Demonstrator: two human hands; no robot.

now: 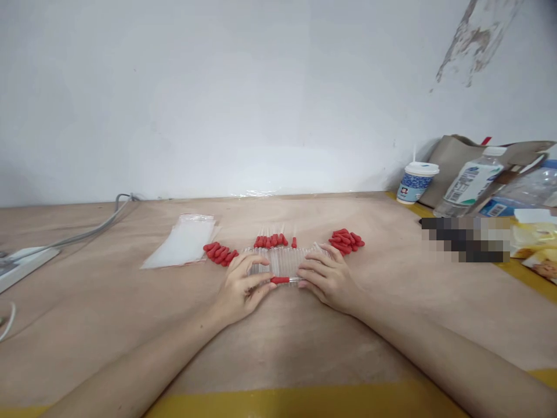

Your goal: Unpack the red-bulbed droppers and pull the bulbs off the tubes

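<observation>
**Red bulb going onto a glass dropper tube**

A red rubber bulb (279, 280) lies crosswise between the two hands, just above the near edge of a row of clear glass tubes (285, 260) laid side by side on the wooden table (391, 325). The left hand (241, 293) pinches the bulb's left end between thumb and forefinger; the right hand (327, 278) has its fingertips closed on what looks like the thin tube running out of the bulb's right end, though the glass is too faint to be sure. By my reading the step in hand is seating bulb on tube, which calls for a straight, gentle push along the tube's line, since thin glass will not forgive a sideways bend.

Beyond the row stand finished droppers (272, 240) with red tops. Loose red bulbs sit in two heaps, one to the left (220, 253) and one to the right (346, 241). Clear plastic bags (185, 241) lie further left; a paper cup (416, 182) and water bottle (472, 181) stand well off right.
</observation>
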